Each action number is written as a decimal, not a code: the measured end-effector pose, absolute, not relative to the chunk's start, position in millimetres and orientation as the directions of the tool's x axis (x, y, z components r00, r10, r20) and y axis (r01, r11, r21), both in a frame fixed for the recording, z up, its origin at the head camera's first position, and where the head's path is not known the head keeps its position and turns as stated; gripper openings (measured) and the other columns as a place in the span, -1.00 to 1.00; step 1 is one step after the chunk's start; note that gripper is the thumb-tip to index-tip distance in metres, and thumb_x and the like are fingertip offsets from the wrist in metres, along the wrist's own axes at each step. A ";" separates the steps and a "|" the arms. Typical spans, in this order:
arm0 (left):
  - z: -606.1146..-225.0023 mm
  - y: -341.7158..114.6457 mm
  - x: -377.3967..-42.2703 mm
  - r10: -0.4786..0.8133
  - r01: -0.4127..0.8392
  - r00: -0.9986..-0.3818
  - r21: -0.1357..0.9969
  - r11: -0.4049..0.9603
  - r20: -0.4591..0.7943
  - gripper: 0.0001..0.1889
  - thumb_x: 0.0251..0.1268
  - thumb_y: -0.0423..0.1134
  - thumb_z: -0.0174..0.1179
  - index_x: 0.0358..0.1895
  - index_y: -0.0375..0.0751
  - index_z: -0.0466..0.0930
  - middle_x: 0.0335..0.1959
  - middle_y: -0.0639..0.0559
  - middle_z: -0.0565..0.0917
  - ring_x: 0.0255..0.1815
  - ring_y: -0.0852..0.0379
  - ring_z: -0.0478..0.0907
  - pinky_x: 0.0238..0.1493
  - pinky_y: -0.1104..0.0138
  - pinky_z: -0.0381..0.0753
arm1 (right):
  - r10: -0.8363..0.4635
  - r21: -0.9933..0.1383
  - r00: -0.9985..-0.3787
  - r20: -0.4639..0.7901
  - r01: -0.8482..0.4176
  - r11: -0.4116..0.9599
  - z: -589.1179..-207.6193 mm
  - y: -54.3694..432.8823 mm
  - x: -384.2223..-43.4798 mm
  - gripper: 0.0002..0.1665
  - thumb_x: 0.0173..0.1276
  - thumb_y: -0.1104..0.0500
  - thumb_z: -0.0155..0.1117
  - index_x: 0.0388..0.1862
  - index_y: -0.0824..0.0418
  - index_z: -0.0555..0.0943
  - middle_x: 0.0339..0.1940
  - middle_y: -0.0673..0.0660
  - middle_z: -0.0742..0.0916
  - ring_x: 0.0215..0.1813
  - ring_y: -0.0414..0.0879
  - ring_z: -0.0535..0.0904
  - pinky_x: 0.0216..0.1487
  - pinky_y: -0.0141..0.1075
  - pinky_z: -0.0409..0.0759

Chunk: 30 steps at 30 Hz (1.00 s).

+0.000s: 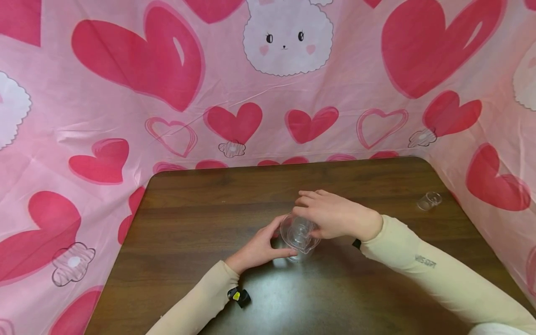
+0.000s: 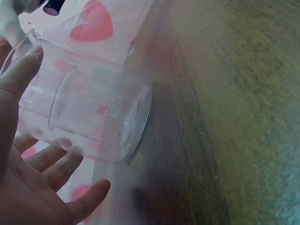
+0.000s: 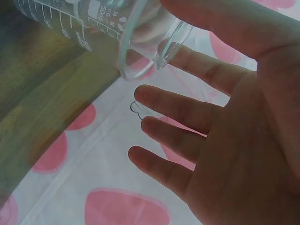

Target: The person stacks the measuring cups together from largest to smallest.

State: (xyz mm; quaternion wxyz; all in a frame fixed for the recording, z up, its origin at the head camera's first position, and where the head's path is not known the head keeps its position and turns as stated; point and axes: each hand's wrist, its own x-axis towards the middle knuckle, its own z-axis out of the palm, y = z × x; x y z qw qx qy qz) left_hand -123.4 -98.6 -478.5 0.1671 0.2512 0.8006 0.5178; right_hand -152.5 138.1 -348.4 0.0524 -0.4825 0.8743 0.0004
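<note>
A large clear glass beaker (image 1: 307, 247) stands upright on the table, mid-front. My left hand (image 1: 259, 244) holds it from the left, thumb near the rim and fingers round the far side. Within the large beaker, a smaller rim and spout of an inner beaker (image 2: 63, 101) show through the glass in the left wrist view. My right hand (image 1: 332, 214) is over the mouth; thumb and index finger pinch the rim of a small glass beaker (image 3: 176, 44), its other fingers extended. Printed graduations show in the right wrist view. How deep the small beaker sits is hard to tell through the glass.
A small clear glass vessel (image 1: 429, 201) lies or stands near the right edge of the dark wooden table (image 1: 188, 223). Pink heart-patterned cloth (image 1: 234, 83) hangs close behind the table and along both sides.
</note>
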 end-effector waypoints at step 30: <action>-481.5 -99.2 -123.1 0.581 0.217 -0.814 0.911 0.351 -0.029 -0.10 0.27 -0.02 0.51 0.60 0.21 0.18 0.52 0.25 0.38 0.44 0.22 0.41 0.44 0.14 0.47 | -0.852 0.068 -0.504 -0.141 -0.864 0.499 -374.3 124.9 -156.0 -0.28 0.01 -0.07 0.77 0.16 0.05 0.70 0.16 0.16 0.74 0.40 0.19 0.53 0.32 0.07 0.57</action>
